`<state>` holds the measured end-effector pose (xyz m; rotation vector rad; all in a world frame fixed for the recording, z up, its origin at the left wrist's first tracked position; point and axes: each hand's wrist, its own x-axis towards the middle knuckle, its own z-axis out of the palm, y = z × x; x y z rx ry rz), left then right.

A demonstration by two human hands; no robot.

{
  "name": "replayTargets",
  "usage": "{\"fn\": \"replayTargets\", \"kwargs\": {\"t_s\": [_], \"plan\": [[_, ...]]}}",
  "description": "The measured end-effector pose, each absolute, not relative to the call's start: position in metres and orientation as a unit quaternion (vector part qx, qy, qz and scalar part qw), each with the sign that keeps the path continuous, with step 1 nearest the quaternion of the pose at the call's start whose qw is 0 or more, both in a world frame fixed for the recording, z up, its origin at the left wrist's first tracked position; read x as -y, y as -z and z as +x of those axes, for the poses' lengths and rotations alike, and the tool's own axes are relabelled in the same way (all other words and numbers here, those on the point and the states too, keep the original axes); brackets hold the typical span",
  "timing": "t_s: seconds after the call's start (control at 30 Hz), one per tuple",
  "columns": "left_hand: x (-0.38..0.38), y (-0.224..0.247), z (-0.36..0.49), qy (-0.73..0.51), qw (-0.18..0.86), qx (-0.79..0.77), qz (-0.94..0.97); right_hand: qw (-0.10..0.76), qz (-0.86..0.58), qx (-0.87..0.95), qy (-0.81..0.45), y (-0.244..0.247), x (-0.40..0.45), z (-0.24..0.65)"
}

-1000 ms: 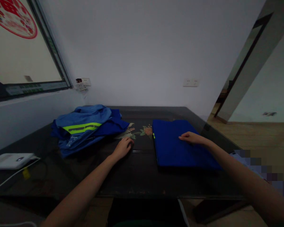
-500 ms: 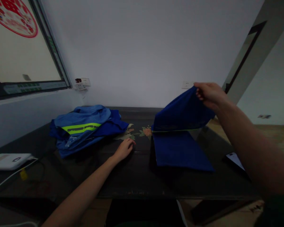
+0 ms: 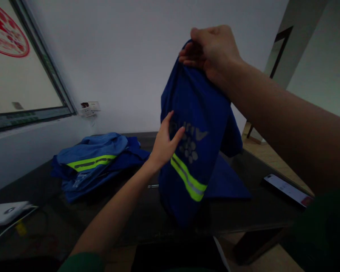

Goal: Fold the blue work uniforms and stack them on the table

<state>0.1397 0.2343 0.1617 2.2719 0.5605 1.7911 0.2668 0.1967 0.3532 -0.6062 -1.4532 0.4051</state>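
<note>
A dark blue garment (image 3: 209,109) with a yellow-green and silver reflective stripe and grey print hangs from my right hand (image 3: 212,53), raised high with its thumb and fingers pinched on the cloth's top edge. Against the garment's left side is my left hand (image 3: 166,143), thumb and fingers apart; whether it touches the cloth I cannot tell. Behind and below the garment, a flat dark blue cloth piece (image 3: 229,181) lies on the table, partly hidden. To the left rests a crumpled pile of blue clothing (image 3: 93,151) with a similar stripe.
The dark table (image 3: 141,223) has a phone (image 3: 287,190) near its right edge. A white device (image 3: 7,213) with a cable (image 3: 14,224) sits at the left. A white wall (image 3: 124,75) with a socket (image 3: 93,105) stands behind, beside a window (image 3: 22,75).
My right hand has risen and moved left with the blue garment, which now hangs upright with its stripe and print showing. My left hand has lifted from the table towards the garment.
</note>
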Motion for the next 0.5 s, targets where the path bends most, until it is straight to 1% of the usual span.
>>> {"fn": "replayTargets", "kwargs": {"t_s": [0.07, 0.13, 0.27, 0.37, 0.5], "plan": [[-0.233, -0.176, 0.147, -0.599, 0.128, -0.191, 0.767, 0.676, -0.26, 0.666, -0.178, -0.347, -0.19, 0.256], [-0.231, -0.18, 0.148, -0.585, 0.14, -0.211, 0.77, 0.666, -0.265, 0.668, -0.199, -0.339, -0.191, 0.252], [-0.233, -0.172, 0.138, -0.557, 0.178, -0.256, 0.77, 0.651, -0.274, 0.667, -0.237, -0.321, -0.2, 0.259], [-0.241, -0.167, 0.134, -0.547, 0.236, -0.243, 0.766, 0.649, -0.28, 0.661, -0.252, -0.31, -0.202, 0.264], [-0.249, -0.169, 0.142, -0.533, 0.266, -0.219, 0.773, 0.634, -0.276, 0.666, -0.28, -0.301, -0.194, 0.264]]}}
